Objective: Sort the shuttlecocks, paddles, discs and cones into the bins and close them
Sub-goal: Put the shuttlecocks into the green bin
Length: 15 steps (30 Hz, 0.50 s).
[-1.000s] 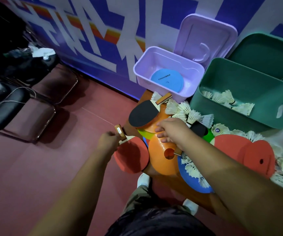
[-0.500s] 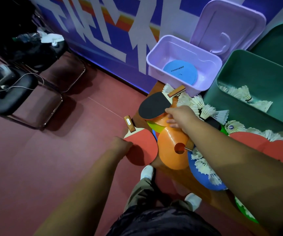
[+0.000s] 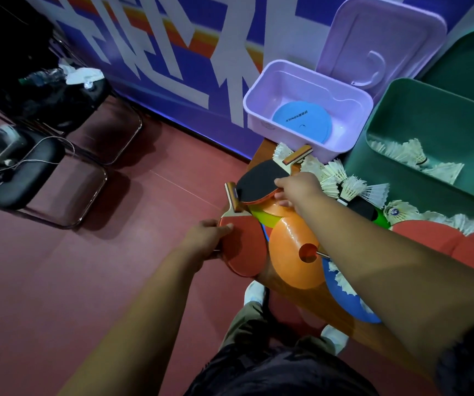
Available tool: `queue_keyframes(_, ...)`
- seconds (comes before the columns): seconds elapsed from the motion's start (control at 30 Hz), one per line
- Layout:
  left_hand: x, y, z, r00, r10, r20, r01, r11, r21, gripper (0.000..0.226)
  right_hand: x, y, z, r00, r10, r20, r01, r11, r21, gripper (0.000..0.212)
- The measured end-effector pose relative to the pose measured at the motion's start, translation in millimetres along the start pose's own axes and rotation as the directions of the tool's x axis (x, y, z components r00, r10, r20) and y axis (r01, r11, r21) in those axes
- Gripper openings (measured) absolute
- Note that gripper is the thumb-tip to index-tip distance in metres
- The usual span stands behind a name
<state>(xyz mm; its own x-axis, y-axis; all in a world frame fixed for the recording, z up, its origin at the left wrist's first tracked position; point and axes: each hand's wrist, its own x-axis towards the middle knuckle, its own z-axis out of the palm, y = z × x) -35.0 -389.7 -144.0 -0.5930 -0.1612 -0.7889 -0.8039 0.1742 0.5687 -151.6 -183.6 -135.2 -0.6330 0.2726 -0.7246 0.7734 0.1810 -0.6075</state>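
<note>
Left hand (image 3: pixel 206 241), centre of frame: thumb on the red face, fingers curled under, gripping the blade edge of a red paddle (image 3: pixel 244 247). Its wooden handle points up toward frame top and lies just beside the black paddle. The blade hangs off the left edge of the wooden table (image 3: pixel 261 150).

Right hand (image 3: pixel 297 188), just above centre: fingers closed on the right rim of a black paddle (image 3: pixel 261 181), thumb on top, other fingers under the blade. Its handle points to upper right, toward the purple bin.

Under the black paddle: a yellow-green disc (image 3: pixel 263 218) and an orange cone edge. Below that a bigger orange cone (image 3: pixel 293 252) with a round hole, overlapping a blue disc (image 3: pixel 347 301) at lower right.

Right of the hand: loose white shuttlecocks (image 3: pixel 353 187) in a pile on the table, more around two red paddles (image 3: pixel 444 241) at the right edge.

Upper centre-right: open purple bin (image 3: pixel 261 90) holding one blue disc (image 3: pixel 301 121); its purple lid (image 3: pixel 384 38) leans upright behind it against the wall. Right of it: open green bin (image 3: pixel 395 104) with a few shuttlecocks (image 3: pixel 413 155) inside; green lid (image 3: pixel 473 61) behind it.

Left of frame: black chairs (image 3: pixel 16 178) with cables and clutter on a red floor (image 3: pixel 87 281). Bottom: the person's legs and white shoes.
</note>
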Motion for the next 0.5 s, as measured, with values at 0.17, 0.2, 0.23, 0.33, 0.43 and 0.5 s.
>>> queue_keyframes(0.17, -7, 45, -14, 0.995, 0.101, -0.011, -0.096, 0.97, 0.222, 0.019, -12, -6, -11, 0.999, 0.022, 0.029, -0.026, 0.992, 0.123, 0.019)
queue_keyframes(0.2, -10, 55, -17, 0.993, 0.121, -0.006, -0.115, 0.959, 0.258, 0.017, -17, -4, -15, 0.999, 0.031, 0.043, -0.037, 0.988, 0.151, 0.022)
queue_keyframes(0.23, -12, 65, -19, 0.99, 0.141, -0.01, -0.133, 0.949, 0.285, 0.016, -22, -2, -20, 0.998, 0.024, 0.053, -0.033, 0.984, 0.174, 0.024)
queue_keyframes(0.33, -14, 94, -25, 0.98, 0.194, -0.036, -0.174, 0.935, 0.311, 0.017, -36, 0, -39, 0.998, -0.049, 0.026, 0.042, 0.978, 0.203, 0.028)
queue_keyframes(0.43, -18, 121, -19, 0.972, 0.232, -0.037, -0.216, 0.944, 0.249, 0.027, -50, -4, -62, 0.987, -0.155, -0.046, 0.159, 0.982, 0.1, 0.028)
queue_keyframes(0.5, -22, 138, -9, 0.965, 0.261, -0.017, -0.253, 0.946, 0.204, 0.026, -57, -7, -79, 0.965, -0.241, -0.1, 0.248, 0.966, 0.067, 0.023)
